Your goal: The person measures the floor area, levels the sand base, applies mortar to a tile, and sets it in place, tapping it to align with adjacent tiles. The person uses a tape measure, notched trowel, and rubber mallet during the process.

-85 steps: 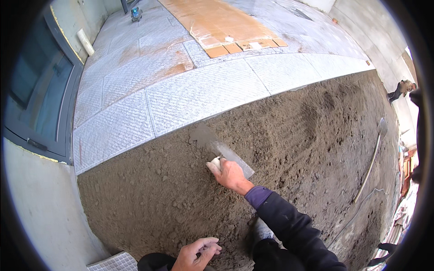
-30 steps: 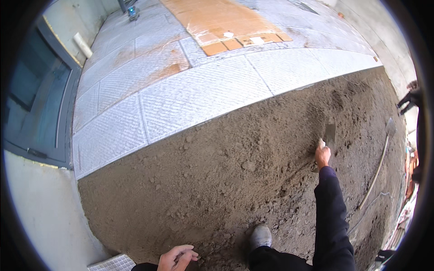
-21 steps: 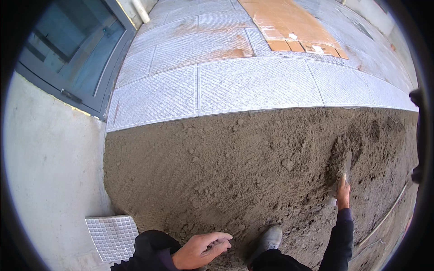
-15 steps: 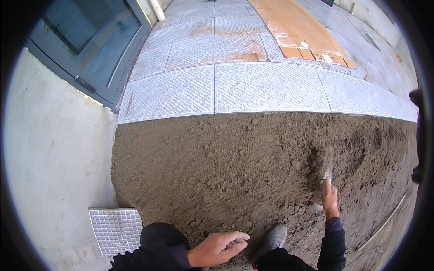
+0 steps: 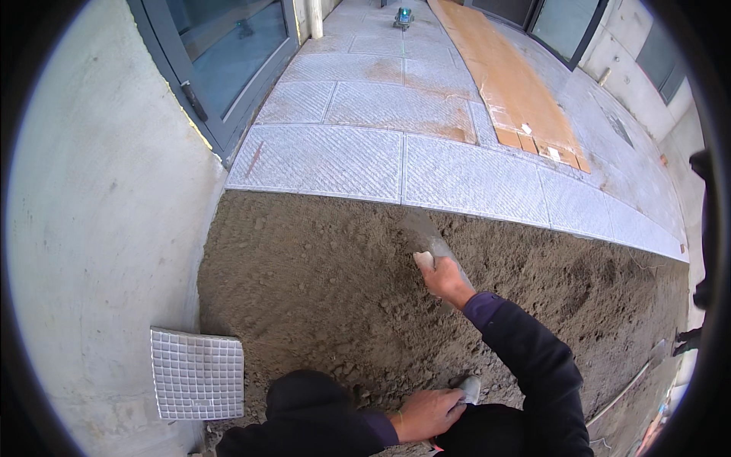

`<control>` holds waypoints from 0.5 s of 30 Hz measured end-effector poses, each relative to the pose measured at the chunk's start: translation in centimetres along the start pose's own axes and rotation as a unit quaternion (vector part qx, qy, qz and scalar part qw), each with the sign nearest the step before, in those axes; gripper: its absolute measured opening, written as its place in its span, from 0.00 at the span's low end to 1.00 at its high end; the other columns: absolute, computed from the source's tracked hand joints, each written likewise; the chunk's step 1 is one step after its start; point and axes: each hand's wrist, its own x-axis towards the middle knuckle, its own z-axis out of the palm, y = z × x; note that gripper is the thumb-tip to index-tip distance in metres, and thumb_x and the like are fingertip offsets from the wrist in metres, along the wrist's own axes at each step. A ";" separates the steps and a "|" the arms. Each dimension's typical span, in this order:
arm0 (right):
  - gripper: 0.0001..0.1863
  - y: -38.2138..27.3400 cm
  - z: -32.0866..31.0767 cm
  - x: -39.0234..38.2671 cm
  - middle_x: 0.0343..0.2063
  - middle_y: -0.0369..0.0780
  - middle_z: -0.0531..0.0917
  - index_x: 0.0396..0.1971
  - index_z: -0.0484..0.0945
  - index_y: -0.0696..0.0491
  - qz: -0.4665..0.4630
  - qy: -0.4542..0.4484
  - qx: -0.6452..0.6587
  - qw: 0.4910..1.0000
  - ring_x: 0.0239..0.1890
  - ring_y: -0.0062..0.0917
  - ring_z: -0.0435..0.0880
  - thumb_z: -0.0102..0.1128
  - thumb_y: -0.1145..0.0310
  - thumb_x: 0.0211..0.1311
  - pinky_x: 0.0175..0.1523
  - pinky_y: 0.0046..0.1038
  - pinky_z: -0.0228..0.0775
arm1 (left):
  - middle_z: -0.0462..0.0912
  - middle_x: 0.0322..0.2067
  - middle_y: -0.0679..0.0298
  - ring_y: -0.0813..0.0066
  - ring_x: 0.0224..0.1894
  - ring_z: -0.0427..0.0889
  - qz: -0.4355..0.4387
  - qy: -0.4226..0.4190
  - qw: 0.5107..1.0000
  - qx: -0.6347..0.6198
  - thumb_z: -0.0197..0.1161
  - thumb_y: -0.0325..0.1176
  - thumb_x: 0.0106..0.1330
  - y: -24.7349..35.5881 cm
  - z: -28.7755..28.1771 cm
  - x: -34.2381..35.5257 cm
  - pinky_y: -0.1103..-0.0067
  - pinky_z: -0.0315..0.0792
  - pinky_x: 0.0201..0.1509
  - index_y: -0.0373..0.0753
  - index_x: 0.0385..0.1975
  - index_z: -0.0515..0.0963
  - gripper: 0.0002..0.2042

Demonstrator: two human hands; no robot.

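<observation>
My right hand grips the handle of a long steel trowel, whose blade lies on the loose grey-brown mortar bed just below the edge of the laid pale ribbed tiles. The hand hides part of the blade. My left hand rests low in view on my dark-clad knee, beside my shoe, with fingers slightly curved and nothing visible in them. A small grid-patterned tile lies at the left, against the bare wall.
A grey-framed glass door stands at the upper left. Farther back are a cardboard strip and a blue-lit device on the tiles. A long-handled shovel lies at the right, near another person's dark leg or shoe.
The view has swung rightward across the scene's contents. My right hand has brought the trowel from the right across to the middle, near the tile edge. My left hand has moved onto my knee.
</observation>
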 end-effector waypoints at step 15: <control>0.32 -10.7 14.8 -0.1 0.19 0.35 0.69 0.35 0.67 0.51 0.244 -0.139 0.658 0.699 0.15 0.24 0.64 0.49 0.32 0.73 0.21 0.31 0.57 | 0.85 0.30 0.46 0.46 0.34 0.85 0.184 -0.340 0.902 0.189 0.61 0.29 0.61 -9.7 13.4 -2.0 0.55 0.77 0.39 0.32 0.36 0.79 0.07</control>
